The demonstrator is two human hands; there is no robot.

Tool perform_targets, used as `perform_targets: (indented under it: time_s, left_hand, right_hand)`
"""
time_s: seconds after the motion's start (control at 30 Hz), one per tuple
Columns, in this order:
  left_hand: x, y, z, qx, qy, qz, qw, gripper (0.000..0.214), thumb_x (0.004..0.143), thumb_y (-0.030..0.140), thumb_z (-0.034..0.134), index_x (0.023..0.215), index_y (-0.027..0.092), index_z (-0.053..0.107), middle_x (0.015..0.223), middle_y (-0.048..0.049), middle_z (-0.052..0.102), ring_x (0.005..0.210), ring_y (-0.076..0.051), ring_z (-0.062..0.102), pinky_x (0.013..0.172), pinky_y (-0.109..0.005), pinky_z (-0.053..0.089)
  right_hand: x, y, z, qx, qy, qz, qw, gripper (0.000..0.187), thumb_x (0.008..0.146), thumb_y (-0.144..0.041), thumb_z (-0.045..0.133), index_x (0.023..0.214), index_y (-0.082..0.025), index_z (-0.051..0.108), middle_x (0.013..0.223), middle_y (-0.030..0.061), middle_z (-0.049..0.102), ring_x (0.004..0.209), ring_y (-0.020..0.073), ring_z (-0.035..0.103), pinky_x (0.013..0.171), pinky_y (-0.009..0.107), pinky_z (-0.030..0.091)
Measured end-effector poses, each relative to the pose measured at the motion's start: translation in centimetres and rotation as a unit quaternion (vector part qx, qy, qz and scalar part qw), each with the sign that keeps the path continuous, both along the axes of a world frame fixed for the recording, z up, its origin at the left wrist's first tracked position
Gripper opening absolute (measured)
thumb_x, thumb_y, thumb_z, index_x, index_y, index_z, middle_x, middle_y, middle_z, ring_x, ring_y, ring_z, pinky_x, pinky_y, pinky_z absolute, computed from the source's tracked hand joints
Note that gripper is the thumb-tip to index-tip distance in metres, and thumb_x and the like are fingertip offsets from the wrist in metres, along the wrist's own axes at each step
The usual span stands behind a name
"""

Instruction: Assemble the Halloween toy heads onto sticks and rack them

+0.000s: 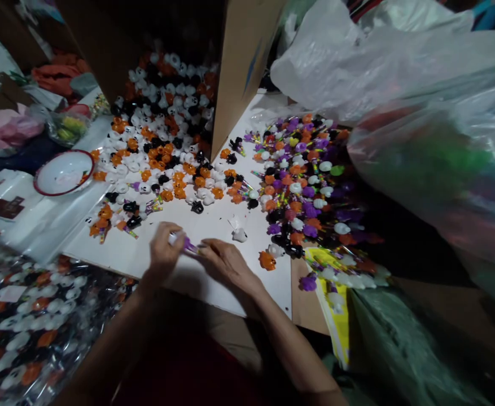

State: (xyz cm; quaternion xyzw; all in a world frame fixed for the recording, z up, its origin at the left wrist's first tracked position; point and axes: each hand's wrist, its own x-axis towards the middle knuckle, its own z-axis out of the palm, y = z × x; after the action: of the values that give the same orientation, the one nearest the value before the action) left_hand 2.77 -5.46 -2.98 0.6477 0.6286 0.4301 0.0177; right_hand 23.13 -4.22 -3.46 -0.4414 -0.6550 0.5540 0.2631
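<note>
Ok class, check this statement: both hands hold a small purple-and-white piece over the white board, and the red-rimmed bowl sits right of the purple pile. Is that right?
No: the head view shows the red-rimmed bowl left of the white-and-orange pile, not right of the purple pile. The left hand and right hand do hold the small purple-and-white piece over the white board.

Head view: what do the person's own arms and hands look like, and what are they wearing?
The left hand and right hand are bare, without gloves. The left forearm and right forearm show no sleeves. A dark red top shows between them.
</note>
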Motion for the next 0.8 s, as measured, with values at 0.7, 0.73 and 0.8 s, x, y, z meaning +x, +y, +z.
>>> perform_targets:
  time_s: [0.7,0.73,0.8]
  left_hand:
    - [1.2,3.0,-5.9,-0.276,-0.281,-0.158,0.905,0.041,0.072,0.021,0.061,0.113,0.019,0.062,0.116,-0.0109,0.063,0.103,-0.024,0.062,0.087,-0.037,0.052]
    - [1.5,3.0,-5.3,-0.271,-0.379,-0.151,0.872,0.044,0.071,0.022,0.065,0.115,0.018,0.06,0.116,-0.0115,0.064,0.099,-0.022,0.063,0.081,-0.034,0.053]
    - [2.2,3.4,-4.1,-0.258,-0.535,-0.14,0.792,0.044,0.069,0.027,0.068,0.111,0.016,0.06,0.11,-0.0124,0.066,0.088,-0.019,0.063,0.068,-0.028,0.05]
  right_hand:
    - [3.5,21.9,1.1,0.166,-0.521,-0.112,0.83,0.024,0.089,-0.01,0.049,0.107,-0.008,0.065,0.11,0.0196,0.066,0.103,0.0263,0.062,0.08,0.028,0.044]
    - [3.4,21.0,1.4,0.173,-0.518,-0.109,0.831,0.025,0.09,-0.012,0.048,0.109,-0.008,0.064,0.109,0.0198,0.066,0.101,0.0263,0.063,0.079,0.029,0.043]
    - [3.3,17.6,2.3,0.22,-0.484,-0.097,0.841,0.028,0.096,-0.02,0.044,0.116,-0.01,0.059,0.107,0.018,0.067,0.096,0.0256,0.063,0.076,0.029,0.042]
